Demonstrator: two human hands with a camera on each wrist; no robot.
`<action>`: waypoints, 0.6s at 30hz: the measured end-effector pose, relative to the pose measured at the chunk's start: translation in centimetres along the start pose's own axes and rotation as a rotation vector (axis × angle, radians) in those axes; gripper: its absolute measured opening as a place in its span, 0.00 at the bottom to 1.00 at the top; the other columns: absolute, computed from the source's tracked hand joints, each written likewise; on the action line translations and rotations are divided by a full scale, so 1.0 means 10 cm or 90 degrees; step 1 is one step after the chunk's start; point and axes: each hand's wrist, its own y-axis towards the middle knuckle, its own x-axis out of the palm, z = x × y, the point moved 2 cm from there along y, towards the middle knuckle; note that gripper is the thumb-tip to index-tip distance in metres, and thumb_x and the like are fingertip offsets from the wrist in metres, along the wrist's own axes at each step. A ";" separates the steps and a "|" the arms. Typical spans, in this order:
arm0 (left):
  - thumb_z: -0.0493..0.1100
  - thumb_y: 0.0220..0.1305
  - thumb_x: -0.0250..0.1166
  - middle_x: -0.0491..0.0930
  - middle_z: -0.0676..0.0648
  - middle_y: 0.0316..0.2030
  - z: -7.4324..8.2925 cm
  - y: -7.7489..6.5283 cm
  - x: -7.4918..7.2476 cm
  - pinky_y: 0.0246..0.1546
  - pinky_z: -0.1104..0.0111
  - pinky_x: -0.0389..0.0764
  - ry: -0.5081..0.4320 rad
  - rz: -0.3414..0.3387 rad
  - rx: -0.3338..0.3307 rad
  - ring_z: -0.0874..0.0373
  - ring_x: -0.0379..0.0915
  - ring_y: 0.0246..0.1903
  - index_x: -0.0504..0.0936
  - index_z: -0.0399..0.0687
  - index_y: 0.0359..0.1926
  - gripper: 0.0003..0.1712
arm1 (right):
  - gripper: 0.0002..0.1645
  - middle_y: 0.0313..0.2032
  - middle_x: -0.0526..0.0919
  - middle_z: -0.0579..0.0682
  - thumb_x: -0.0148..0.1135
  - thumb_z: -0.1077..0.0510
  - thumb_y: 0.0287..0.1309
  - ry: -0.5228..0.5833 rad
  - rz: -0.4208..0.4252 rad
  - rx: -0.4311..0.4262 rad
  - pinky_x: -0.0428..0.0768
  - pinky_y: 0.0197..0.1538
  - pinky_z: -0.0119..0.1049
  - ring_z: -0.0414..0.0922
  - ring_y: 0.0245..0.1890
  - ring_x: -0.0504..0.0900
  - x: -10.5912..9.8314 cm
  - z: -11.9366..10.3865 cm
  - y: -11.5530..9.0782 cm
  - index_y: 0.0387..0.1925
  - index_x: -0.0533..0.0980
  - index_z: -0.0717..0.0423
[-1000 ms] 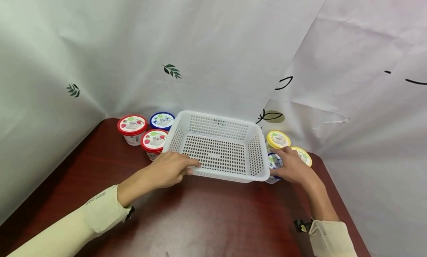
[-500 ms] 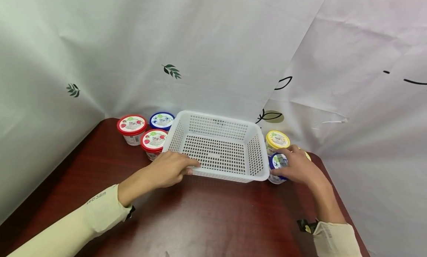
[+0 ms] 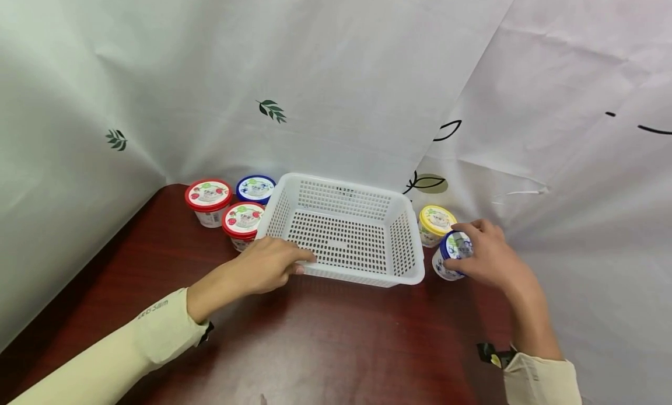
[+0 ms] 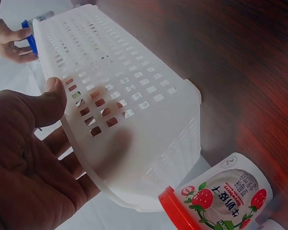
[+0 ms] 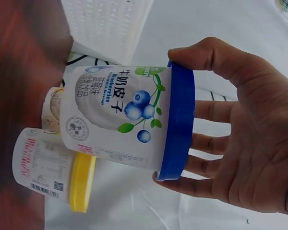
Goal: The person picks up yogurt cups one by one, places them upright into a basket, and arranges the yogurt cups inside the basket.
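My right hand (image 3: 490, 256) grips a blueberry tub (image 5: 120, 115) by its blue lid, thumb on one side and fingers on the other. In the right wrist view this tub hangs in front of two yellow-lidded tubs (image 5: 43, 163). From the head view, only one yellow-lidded tub (image 3: 437, 220) shows, beside the held one; the hand hides the other. A white perforated basket (image 3: 405, 236) stands mid-table. At its near left corner my left hand (image 3: 265, 266) pinches the rim, thumb outside. The left wrist view shows fingers through the holes of the basket wall (image 4: 139, 86).
Left of the basket stand two red-lidded strawberry tubs (image 3: 208, 196) and a blue-lidded tub (image 3: 255, 189). White patterned sheeting (image 3: 341, 101) rises behind and on both sides of the dark red table (image 3: 336, 346).
My right hand has moved right, away from the basket, carrying the blue-lidded tub, which now partly overlaps the yellow-lidded one. My left hand and the basket have stayed put.
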 end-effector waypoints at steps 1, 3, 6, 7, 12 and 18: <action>0.41 0.72 0.76 0.95 0.54 0.41 0.00 0.00 0.00 0.40 0.57 0.87 0.002 0.000 0.000 0.56 0.90 0.40 0.94 0.59 0.57 0.15 | 0.51 0.66 0.72 0.77 0.85 0.45 0.53 0.002 0.010 -0.002 0.77 0.60 0.73 0.74 0.65 0.67 -0.02 0.00 0.00 0.72 0.76 0.64; 0.41 0.72 0.76 0.95 0.54 0.41 0.01 0.00 -0.01 0.40 0.57 0.87 0.003 0.002 0.004 0.56 0.90 0.40 0.94 0.59 0.57 0.15 | 0.51 0.65 0.71 0.77 0.85 0.46 0.54 0.008 0.032 -0.004 0.77 0.59 0.72 0.74 0.65 0.66 -0.05 0.00 -0.01 0.73 0.75 0.65; 0.40 0.72 0.76 0.95 0.54 0.42 0.01 0.01 0.00 0.41 0.57 0.87 0.004 0.003 0.005 0.56 0.90 0.41 0.94 0.58 0.56 0.15 | 0.50 0.66 0.70 0.76 0.84 0.47 0.54 0.016 0.061 -0.009 0.75 0.59 0.70 0.74 0.66 0.66 -0.10 -0.02 -0.04 0.73 0.75 0.65; 0.40 0.72 0.76 0.95 0.54 0.41 0.01 0.01 0.00 0.41 0.56 0.87 0.005 0.003 0.006 0.56 0.90 0.41 0.94 0.58 0.56 0.15 | 0.50 0.66 0.70 0.75 0.83 0.47 0.54 0.016 0.067 -0.011 0.75 0.58 0.70 0.73 0.66 0.66 -0.11 -0.02 -0.04 0.74 0.75 0.64; 0.40 0.72 0.75 0.95 0.54 0.42 0.02 0.02 -0.01 0.41 0.56 0.88 0.005 -0.003 0.003 0.56 0.90 0.41 0.94 0.59 0.56 0.15 | 0.50 0.66 0.71 0.72 0.83 0.45 0.55 0.018 0.088 -0.028 0.74 0.59 0.70 0.72 0.66 0.66 -0.15 -0.08 -0.06 0.75 0.75 0.61; 0.40 0.72 0.75 0.94 0.54 0.42 0.02 0.01 -0.03 0.41 0.57 0.87 -0.003 -0.004 0.005 0.56 0.90 0.40 0.94 0.60 0.56 0.15 | 0.49 0.66 0.71 0.71 0.84 0.47 0.52 0.029 0.130 -0.065 0.75 0.59 0.70 0.71 0.66 0.68 -0.13 -0.14 -0.08 0.73 0.76 0.59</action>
